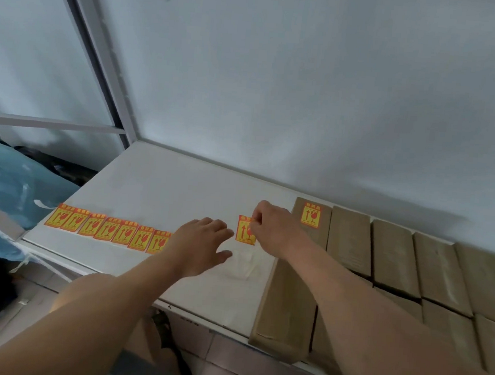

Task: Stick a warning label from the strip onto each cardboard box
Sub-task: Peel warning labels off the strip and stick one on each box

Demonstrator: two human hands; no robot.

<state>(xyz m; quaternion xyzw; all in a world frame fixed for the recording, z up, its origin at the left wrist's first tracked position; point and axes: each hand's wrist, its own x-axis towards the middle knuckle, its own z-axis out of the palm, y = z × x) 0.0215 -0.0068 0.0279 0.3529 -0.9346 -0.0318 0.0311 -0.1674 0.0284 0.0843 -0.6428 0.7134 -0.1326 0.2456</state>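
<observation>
A strip of yellow-and-red warning labels [109,229] lies across the white table [163,186]. My left hand [198,247] rests flat on the strip's right end, fingers spread, over bare white backing paper [241,265]. My right hand [272,229] pinches a single peeled label [244,230] by its top right corner, just above the table. Several brown cardboard boxes [392,255] lie side by side at the right. The leftmost far box [320,237] carries a stuck label [311,214]. A long box [285,305] lies under my right forearm.
A grey-white wall stands right behind the table. A metal window frame [102,57] rises at the table's left corner. Blue plastic bags [6,186] pile up left of the table, dark bags below them. Tiled floor shows under the front edge.
</observation>
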